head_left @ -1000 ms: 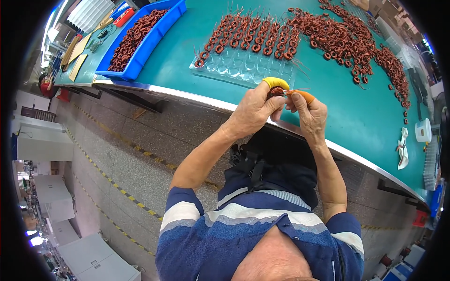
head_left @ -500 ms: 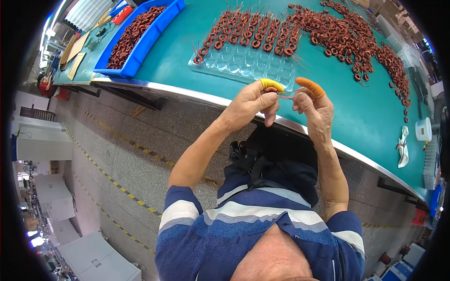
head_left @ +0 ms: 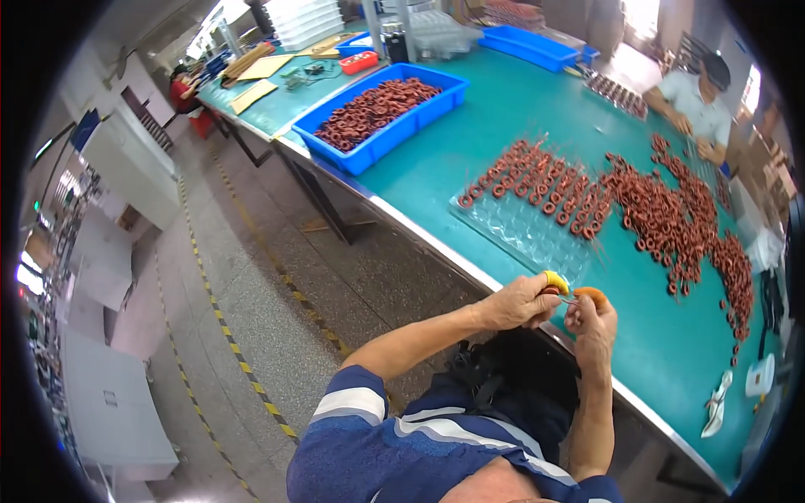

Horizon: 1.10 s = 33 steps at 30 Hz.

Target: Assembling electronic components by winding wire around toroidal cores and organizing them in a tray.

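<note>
**Coil (head_left: 550, 291) in L hand (head_left: 515, 303), wires (head_left: 569, 300) reach R hand (head_left: 594, 325)**

Coil sits over front edge of green table (head_left: 503, 101), partly hidden by fingers. L hand has it pinched tight, yellow cap (head_left: 556, 282) on forefinger. R hand narrow, fingertips closed on wires, orange cap (head_left: 594, 295) on forefinger.

Clear tray (head_left: 524, 237) lies just beyond hands: nr cups bare, far part holds rows of coils (head_left: 541, 189) w/ wires sticking up. Loose coil pile (head_left: 671, 214) crowds R of tray, trailing down twd white tub (head_left: 760, 375). Nr tub, a white strip (head_left: 715, 408); can't tell what exactly.

L of tray: blue bin (head_left: 411, 132) full of coils, small red box (head_left: 359, 63) behind it, stacked white trays (head_left: 303, 25) further back. 2nd blue bin (head_left: 528, 52) at far side, plus co-worker (head_left: 703, 105) w/ filled tray (head_left: 616, 94) nearby. Striped tape (head_left: 225, 323) on floor, L.
</note>
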Available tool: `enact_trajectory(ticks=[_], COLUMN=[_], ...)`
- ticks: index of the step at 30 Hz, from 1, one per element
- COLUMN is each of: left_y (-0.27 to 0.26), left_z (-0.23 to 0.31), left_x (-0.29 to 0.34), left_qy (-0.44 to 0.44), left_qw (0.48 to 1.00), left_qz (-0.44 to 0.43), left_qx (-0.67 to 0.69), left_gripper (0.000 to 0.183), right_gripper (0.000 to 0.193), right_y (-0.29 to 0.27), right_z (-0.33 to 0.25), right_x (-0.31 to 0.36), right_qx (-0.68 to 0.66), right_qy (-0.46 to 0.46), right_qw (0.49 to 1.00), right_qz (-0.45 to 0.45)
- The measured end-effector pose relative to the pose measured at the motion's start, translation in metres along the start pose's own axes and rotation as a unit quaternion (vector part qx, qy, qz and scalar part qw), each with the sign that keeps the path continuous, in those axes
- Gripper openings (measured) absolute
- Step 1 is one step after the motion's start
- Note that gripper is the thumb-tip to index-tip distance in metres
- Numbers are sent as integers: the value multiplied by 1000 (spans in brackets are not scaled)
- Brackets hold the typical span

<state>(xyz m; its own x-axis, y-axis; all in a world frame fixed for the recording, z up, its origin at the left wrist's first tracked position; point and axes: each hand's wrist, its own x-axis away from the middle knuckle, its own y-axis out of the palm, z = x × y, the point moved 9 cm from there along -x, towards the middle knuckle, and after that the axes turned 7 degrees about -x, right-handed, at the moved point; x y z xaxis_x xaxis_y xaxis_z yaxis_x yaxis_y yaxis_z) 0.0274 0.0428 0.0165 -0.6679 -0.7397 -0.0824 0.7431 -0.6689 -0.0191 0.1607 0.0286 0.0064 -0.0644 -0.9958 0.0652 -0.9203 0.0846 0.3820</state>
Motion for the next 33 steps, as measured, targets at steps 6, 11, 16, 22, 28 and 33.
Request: enact_trajectory(ticks=[6, 11, 16, 22, 28, 33], left_y=[7, 18, 32, 44, 46, 40], left_z=[-3, 12, 8, 2, 31, 62], left_x=[2, 9, 15, 30, 45, 54], left_qy=[62, 110, 84, 46, 108, 214], left_qw=[991, 981, 984, 977, 983, 941], left_qz=[66, 117, 48, 62, 132, 220], left_qx=[95, 105, 151, 198, 60, -141], left_gripper=[25, 22, 18, 17, 19, 24], right_gripper=[17, 18, 19, 24, 28, 33], right_y=[11, 5, 5, 13, 8, -1], right_z=[-24, -34, -43, -56, -58, -67], right_x=[15, 33, 41, 49, 85, 84], right_qx=[188, 137, 157, 245, 219, 136], right_qy=[-145, -225, -209, -198, -198, -236], right_qw=[971, 961, 964, 949, 953, 957], right_qz=[24, 80, 55, 11, 72, 96])
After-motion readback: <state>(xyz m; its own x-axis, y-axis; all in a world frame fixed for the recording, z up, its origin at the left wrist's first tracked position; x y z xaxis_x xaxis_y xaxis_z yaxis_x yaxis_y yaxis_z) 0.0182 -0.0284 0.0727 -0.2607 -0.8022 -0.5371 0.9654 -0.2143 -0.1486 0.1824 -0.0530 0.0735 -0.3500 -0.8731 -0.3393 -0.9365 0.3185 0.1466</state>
